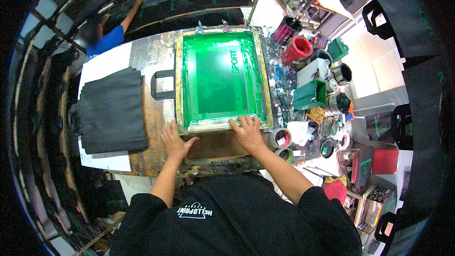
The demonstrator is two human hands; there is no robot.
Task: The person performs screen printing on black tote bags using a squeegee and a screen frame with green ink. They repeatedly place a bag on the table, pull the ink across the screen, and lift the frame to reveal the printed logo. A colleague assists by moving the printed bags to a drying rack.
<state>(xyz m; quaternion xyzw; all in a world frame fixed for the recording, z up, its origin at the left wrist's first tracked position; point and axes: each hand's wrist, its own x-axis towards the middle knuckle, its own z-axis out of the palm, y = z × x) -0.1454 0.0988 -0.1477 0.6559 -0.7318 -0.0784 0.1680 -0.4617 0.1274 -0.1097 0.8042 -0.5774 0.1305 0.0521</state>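
Note:
A screen printing frame (179,80) with a green-inked mesh (213,83) lies on the worktable in front of me. My right hand (249,135) has its fingers curled over the frame's near edge, towards the right corner. Beside the near left corner is my left hand (176,143), its fingers spread and the thumb stretched out; whether it touches the frame I cannot tell. A black bag handle (163,85) sticks out from under the frame's left side, with the rest of that bag hidden. To the left lies a stack of black bags (113,111).
Along the right side of the worktable (159,114) stand a red bucket (296,51), a green container (309,96), several tins and tape rolls (280,137). Two small clamps (199,27) sit at the frame's far edge. A person in a blue shirt (106,45) reaches toward black-covered racks at far left.

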